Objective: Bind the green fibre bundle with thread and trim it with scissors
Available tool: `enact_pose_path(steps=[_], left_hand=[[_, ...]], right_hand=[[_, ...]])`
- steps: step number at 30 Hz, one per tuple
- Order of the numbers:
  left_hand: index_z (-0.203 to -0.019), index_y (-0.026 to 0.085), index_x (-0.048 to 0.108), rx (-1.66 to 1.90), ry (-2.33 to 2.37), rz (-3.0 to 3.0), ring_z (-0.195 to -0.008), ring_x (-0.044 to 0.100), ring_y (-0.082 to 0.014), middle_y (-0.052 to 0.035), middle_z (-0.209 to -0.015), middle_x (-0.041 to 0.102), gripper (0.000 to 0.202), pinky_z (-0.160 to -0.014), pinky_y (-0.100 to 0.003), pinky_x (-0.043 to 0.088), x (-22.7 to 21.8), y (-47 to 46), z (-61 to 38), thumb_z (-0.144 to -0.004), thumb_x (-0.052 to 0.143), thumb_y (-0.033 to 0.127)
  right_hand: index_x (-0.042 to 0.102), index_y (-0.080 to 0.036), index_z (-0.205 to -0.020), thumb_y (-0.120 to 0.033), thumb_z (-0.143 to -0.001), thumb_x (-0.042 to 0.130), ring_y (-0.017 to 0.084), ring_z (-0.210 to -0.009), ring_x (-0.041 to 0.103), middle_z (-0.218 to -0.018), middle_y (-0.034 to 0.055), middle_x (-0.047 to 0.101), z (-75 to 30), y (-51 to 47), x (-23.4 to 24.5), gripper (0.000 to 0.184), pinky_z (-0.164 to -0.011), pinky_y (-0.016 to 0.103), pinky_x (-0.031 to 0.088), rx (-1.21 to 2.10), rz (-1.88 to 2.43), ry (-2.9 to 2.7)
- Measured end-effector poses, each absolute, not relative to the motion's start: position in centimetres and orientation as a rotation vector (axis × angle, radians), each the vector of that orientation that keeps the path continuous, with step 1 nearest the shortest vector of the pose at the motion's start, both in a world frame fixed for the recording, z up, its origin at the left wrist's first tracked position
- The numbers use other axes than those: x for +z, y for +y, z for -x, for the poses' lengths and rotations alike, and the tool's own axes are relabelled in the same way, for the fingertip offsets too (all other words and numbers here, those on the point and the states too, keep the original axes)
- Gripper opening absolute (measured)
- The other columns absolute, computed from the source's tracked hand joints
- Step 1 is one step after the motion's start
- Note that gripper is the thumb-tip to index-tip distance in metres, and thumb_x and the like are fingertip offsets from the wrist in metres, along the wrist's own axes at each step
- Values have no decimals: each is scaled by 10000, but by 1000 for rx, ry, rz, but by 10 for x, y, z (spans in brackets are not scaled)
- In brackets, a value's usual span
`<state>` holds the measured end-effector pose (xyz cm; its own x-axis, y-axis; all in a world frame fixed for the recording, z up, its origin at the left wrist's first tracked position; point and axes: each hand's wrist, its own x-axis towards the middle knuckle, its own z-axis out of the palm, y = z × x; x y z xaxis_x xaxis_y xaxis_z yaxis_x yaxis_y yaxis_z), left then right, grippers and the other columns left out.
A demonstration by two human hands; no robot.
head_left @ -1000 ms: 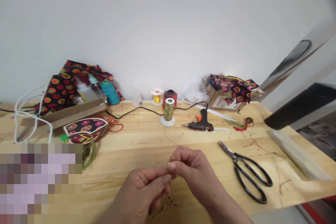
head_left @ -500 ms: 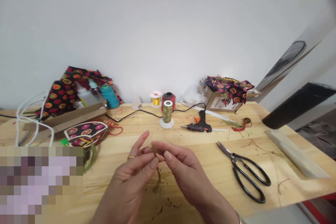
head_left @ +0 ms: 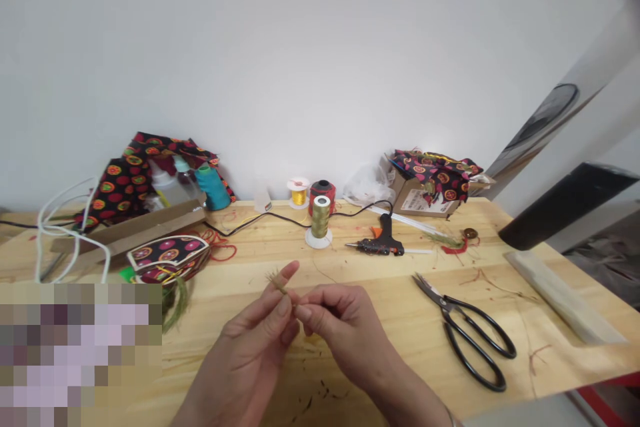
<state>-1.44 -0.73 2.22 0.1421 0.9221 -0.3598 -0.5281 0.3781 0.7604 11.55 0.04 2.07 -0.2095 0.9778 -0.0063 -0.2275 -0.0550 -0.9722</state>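
Over the table's front, my left hand [head_left: 255, 330] pinches a small bundle of olive-green threads [head_left: 277, 281] between thumb and fingers, its frayed end sticking up to the left. My right hand [head_left: 340, 323] meets it, thumb and forefinger pressed together close to the bundle; what lies between them is too small to make out. Beyond the hands stands a spool of olive thread [head_left: 321, 219], from which a thin strand trails towards me. Black-handled scissors [head_left: 465, 327] lie to the right, blades partly apart. Dark thread scraps [head_left: 323, 390] are scattered below my hands.
A black glue gun [head_left: 383, 240] lies behind the scissors. Yellow [head_left: 299, 197] and red [head_left: 323, 192] spools stand near the wall. Left are patterned fabric pieces [head_left: 167, 250], a cardboard tray [head_left: 140, 230] and white cable [head_left: 75, 237]; right, a cardboard box [head_left: 417, 200] and black cylinder [head_left: 570, 203].
The thread bundle has tipped from upright to leaning left, and its lower end no longer shows. My right fingertips have closed together and moved slightly left and down.
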Motion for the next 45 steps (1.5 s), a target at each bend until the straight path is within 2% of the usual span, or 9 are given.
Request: enact_pose_path(steps=[5, 9, 26, 32, 34, 36, 39, 41, 45], left_hand=[[-726, 153, 722, 1133, 943, -420, -619, 499, -76, -26, -806, 663, 111, -550, -172, 457, 22, -7, 15, -667, 751, 243], [-690, 144, 693, 1166, 961, -403, -535, 465, -62, 6, -638, 599, 132, -436, -137, 401, 23, -2, 18, -636, 774, 234], [-676, 137, 676, 1282, 1021, -411, -553, 482, -91, -9, -627, 573, 36, -450, -159, 449, 11, 10, 39, -653, 703, 130], [-811, 130, 737, 1107, 1257, -580, -562, 498, -95, -90, -881, 694, 266, -405, -167, 384, 10, 12, 55, -592, 769, 276], [-889, 154, 737, 1013, 1379, -777, -507, 474, -94, -75, -823, 705, 339, -379, -185, 336, 9, 13, 63, -637, 728, 381], [-961, 191, 720, 963, 1582, -1084, -582, 554, -150, -64, -810, 714, 380, -456, -230, 401, 9, 13, 69, -670, 682, 431], [-1056, 262, 664, 1054, 1748, -1662, -958, 607, -250, -48, -1065, 692, 343, -794, -333, 464, 9, 8, 69, -748, 606, 399], [-1145, 309, 590, 1106, 1569, -1984, -1116, 552, -222, -13, -1208, 634, 332, -950, -339, 405, 10, 3, 59, -818, 533, 332], [-1320, 312, 376, 958, 1182, -2251, -1243, 454, -176, -18, -1377, 500, 532, -1016, -302, 379, 9, -4, 32, -821, 557, 287]], right_hand=[[710, -180, -654, -215, -791, 578, 106, -599, 521, -572, -28, 604, -125, 0, 15, 193, -608, 208, 418, 1398, 989, -1319], [651, -158, -570, -214, -751, 613, 88, -524, 438, -510, -44, 519, -136, 2, 7, 193, -534, 201, 356, 1284, 1173, -1383], [637, -150, -591, -239, -736, 599, 99, -551, 454, -537, -31, 525, -168, 9, -1, 175, -566, 212, 372, 1137, 1373, -1398], [648, -157, -603, -184, -745, 594, 95, -558, 452, -540, -38, 521, -170, 5, 11, 155, -563, 205, 354, 1081, 1377, -1502], [655, -158, -625, -178, -764, 587, 95, -567, 461, -555, -35, 537, -172, 5, 15, 156, -562, 201, 353, 1027, 1384, -1593], [659, -161, -648, -170, -782, 584, 94, -577, 477, -576, -31, 561, -173, 4, 20, 154, -566, 195, 356, 959, 1397, -1703], [659, -171, -675, -159, -804, 579, 91, -597, 504, -610, -30, 598, -171, 3, 27, 152, -583, 185, 367, 876, 1390, -1844], [652, -177, -679, -152, -817, 574, 88, -608, 520, -627, -32, 610, -168, 1, 31, 160, -595, 180, 370, 835, 1358, -1923], [645, -179, -686, -128, -827, 567, 83, -623, 538, -637, -34, 605, -160, -2, 37, 170, -611, 173, 374, 802, 1293, -2028]])
